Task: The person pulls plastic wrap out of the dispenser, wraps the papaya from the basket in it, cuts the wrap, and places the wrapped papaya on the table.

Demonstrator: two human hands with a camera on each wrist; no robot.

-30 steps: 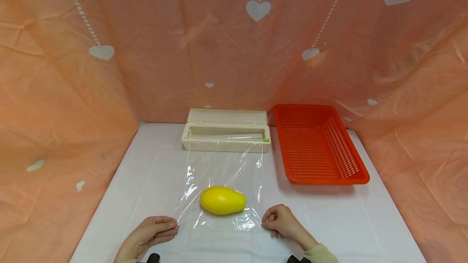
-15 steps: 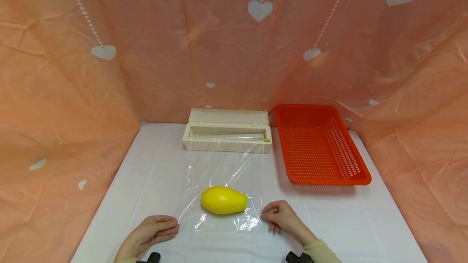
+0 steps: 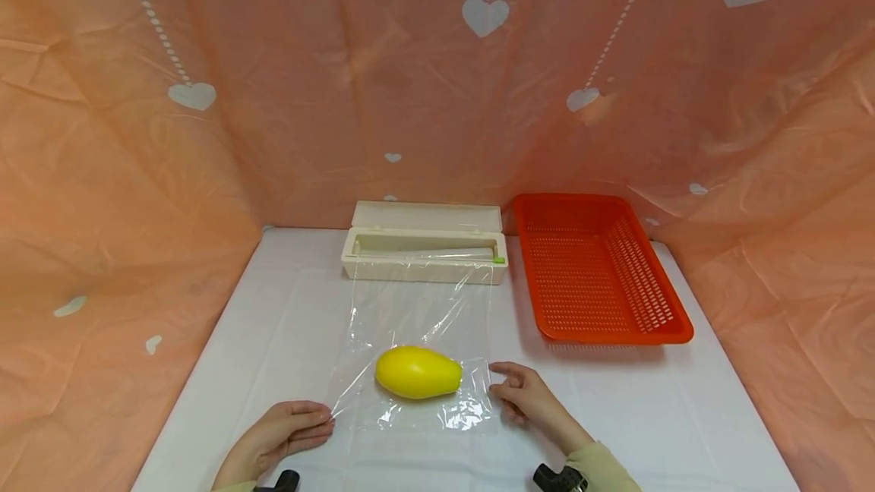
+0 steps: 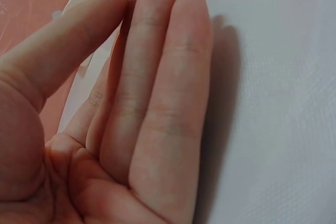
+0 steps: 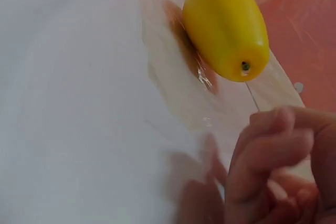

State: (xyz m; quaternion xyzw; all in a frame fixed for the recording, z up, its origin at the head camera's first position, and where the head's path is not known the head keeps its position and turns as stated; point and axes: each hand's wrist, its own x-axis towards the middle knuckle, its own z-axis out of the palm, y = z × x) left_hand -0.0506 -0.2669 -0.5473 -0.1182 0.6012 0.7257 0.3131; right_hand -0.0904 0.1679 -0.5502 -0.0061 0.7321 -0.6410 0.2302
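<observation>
A sheet of cling film (image 3: 403, 310) stretches from a cream dispenser box (image 3: 424, 272) toward the person. On the film lies a smooth yellow papaya-shaped fruit (image 3: 418, 372), its narrow greenish end pointing right; the right wrist view shows a small hole in that end. The left hand (image 3: 280, 435) pinches the film's near left corner between thumb and index finger, the other fingers extended, as the left wrist view (image 4: 152, 93) confirms. At the film's right edge is the right hand (image 3: 533, 401), index finger stretched forward and thumb apart from it, fingertips right at the edge.
The box's lid (image 3: 427, 216) is raised, a film roll (image 3: 437, 253) lies inside, and a green slider (image 3: 499, 260) sits on its front edge. A red perforated basket (image 3: 540, 310) stands at the back right of the white table (image 3: 273, 325). Orange heart-patterned cloth (image 3: 307, 97) surrounds it.
The right hand has let go of the near right corner and shifted forward along the film's edge, its index finger straightening away from the thumb. The left hand stays at its corner.
</observation>
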